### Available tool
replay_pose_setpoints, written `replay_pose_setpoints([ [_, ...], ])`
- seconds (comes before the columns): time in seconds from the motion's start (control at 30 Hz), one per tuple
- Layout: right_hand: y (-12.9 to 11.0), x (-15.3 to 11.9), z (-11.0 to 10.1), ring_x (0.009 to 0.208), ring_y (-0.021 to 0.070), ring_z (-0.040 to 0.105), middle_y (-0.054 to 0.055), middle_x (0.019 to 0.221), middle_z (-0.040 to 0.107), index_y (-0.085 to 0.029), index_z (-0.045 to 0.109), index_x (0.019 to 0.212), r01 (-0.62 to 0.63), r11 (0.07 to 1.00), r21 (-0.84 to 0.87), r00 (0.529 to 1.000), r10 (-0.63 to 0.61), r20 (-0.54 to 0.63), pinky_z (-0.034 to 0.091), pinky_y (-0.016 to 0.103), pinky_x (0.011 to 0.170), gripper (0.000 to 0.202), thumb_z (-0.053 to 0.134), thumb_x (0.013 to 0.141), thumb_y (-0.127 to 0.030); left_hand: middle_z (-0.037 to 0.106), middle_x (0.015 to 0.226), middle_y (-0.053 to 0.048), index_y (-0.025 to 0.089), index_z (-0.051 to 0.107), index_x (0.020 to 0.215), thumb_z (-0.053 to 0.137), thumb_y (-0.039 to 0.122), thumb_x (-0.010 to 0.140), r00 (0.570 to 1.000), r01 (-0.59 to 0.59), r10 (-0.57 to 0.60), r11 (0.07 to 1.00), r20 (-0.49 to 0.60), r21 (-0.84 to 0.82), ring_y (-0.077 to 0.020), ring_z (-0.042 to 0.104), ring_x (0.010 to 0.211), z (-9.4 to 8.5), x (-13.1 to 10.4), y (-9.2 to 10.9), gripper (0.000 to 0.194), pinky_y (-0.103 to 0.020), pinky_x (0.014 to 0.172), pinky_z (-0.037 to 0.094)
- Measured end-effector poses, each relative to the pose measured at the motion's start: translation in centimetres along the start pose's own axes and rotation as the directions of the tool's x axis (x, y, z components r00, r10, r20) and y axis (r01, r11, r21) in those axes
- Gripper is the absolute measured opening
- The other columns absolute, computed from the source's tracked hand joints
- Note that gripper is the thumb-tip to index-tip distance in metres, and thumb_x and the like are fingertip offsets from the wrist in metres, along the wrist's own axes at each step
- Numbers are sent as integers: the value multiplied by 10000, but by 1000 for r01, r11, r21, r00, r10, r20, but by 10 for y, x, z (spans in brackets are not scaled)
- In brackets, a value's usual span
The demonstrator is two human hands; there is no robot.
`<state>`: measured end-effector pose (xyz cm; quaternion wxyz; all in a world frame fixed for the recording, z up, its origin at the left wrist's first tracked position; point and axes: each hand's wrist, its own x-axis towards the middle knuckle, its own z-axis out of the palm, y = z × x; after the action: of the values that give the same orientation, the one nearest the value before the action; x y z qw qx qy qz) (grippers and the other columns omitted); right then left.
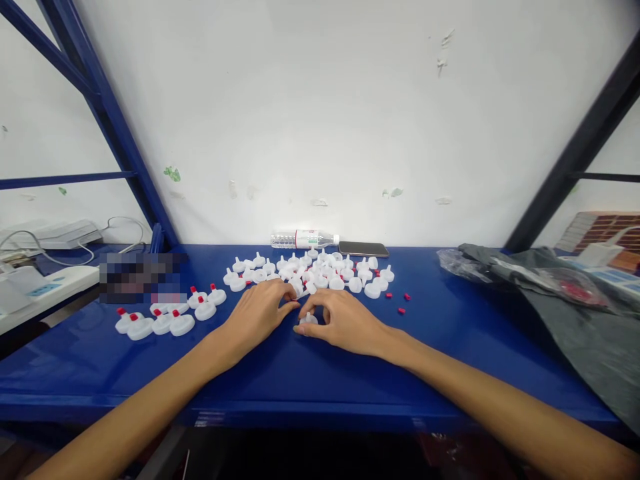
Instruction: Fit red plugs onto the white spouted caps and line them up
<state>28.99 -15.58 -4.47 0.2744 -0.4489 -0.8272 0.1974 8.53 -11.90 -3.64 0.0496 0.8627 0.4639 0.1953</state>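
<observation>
My right hand [345, 320] curls its fingers and thumb round a white nozzle cap [309, 320] near the middle of the blue table. Close beside it on the left, my left hand [263, 307] has thumb and forefinger brought together at the near edge of a heap of white caps [320, 270]; what lies between those fingertips is too small to tell. Several caps with red tips [181, 323] stand upright at the left. Small red pieces [401, 311] are scattered right of the heap, and some show among the white caps.
Behind the heap a clear bottle [305, 239] lies on its side by a dark phone [363, 249]. Grey plastic bags [565, 320] cover the right side of the blue table [320, 393]. A power strip [50, 293] is at the far left, near a blurred patch.
</observation>
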Motion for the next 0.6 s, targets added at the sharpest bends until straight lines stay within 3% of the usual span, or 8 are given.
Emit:
replay_pose_setpoints([
  [0.23,1,0,-2,708,144,591,20,880,703,-235,787,933,1,1000,22,1000,-1,4,377,273,647,228,779,845,-446,747,836,-41,211,738,898,581,223,920,999,-11,8,998,-47,-63,-219,682,765,-4,-14,5,159,-315,682,469],
  [0.33,0,0,-1,701,145,595,18,866,710,-238,790,923,17,999,29,1000,-17,2,372,272,641,221,777,849,-446,773,963,-53,215,740,1090,512,301,994,992,-5,-13,990,-127,-143,-205,705,832,-11,-24,15,262,-304,711,519],
  [0.43,-1,0,0,699,148,598,15,866,723,-230,781,922,36,998,43,999,-36,0,371,273,641,239,783,841,-454,780,1028,-49,235,771,1055,533,369,997,981,-10,-55,942,-184,-335,-200,713,880,-11,-34,26,279,-278,687,548],
  [0.53,-2,-1,1,725,160,618,6,893,742,-242,748,1044,47,994,103,999,-49,17,368,268,634,307,787,831,-460,797,942,-25,238,799,938,641,349,931,984,-1,-95,846,-151,-533,-189,722,796,-5,-39,33,193,-270,669,571],
  [0.6,-2,-1,1,739,168,632,-5,911,755,-266,693,1201,37,986,161,998,-44,35,373,264,633,433,792,824,-456,803,913,-16,235,805,921,664,327,911,987,8,-96,823,-126,-568,-180,728,743,-1,-41,35,168,-269,665,589],
])
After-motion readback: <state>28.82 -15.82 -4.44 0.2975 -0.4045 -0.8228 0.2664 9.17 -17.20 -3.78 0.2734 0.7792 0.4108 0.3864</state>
